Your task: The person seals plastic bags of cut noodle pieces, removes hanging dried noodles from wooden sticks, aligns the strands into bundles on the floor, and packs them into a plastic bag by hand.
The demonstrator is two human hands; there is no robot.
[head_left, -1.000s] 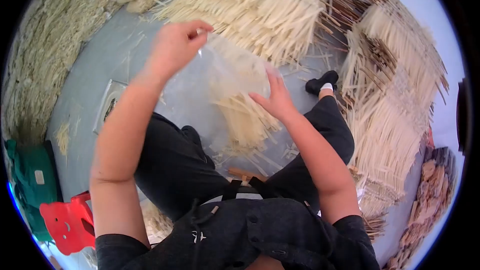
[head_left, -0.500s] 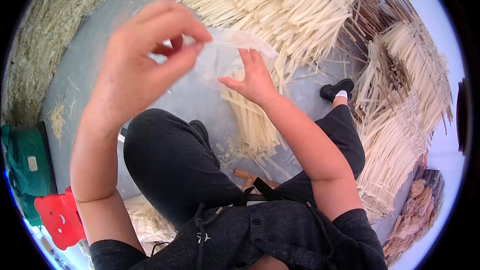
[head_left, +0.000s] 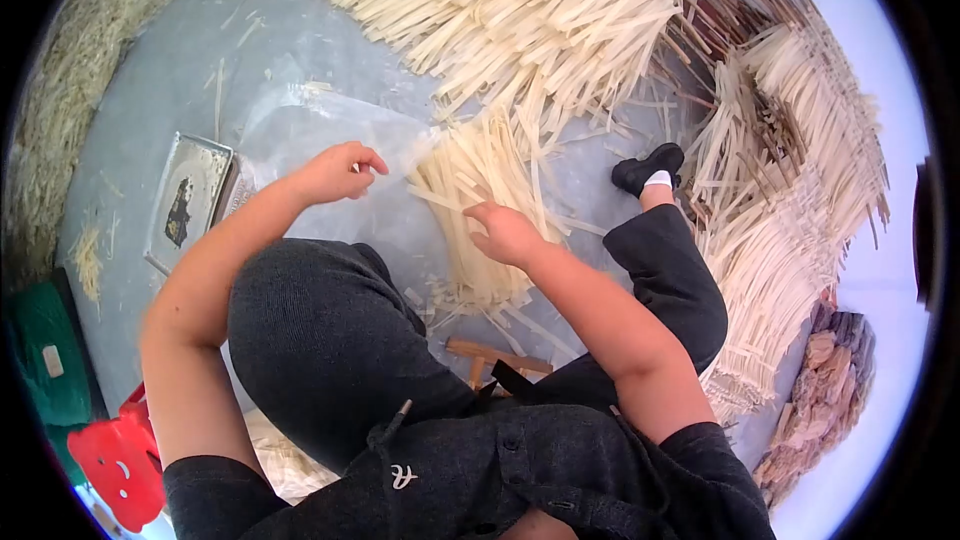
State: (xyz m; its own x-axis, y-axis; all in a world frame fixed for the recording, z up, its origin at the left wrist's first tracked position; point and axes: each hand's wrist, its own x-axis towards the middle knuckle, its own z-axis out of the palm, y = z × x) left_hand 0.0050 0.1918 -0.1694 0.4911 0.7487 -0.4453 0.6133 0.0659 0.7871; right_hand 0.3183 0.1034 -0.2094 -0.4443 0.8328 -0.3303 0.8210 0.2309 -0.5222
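Note:
My left hand (head_left: 342, 173) hovers over the floor by my bent knee, its fingers loosely bent and apart, with nothing visible in it. Beneath and beyond it, a clear plastic bag (head_left: 315, 128) lies spread on the grey floor, one edge reaching the bundle of pale, flat wood strips (head_left: 480, 165). Over the lower part of this bundle is my right hand (head_left: 505, 236), thumb and fingers apart; I cannot tell whether its fingertips touch the strips. Left of my left hand rests a worn rectangular metal tin (head_left: 190, 202).
Large heaps of pale strips (head_left: 520, 10) rise at the back and along the right (head_left: 775, 270). A small wooden stool (head_left: 500, 355) stands between my legs. A red plastic chair back (head_left: 120, 465) and a green container (head_left: 50, 350) are at lower left. Brownish bundles (head_left: 820, 390) lie at lower right.
The clear plastic bag, held up between my hands before, now lies on the floor. My left hand has let go and lowered; my right hand has moved down over the strips. The tin has come into view.

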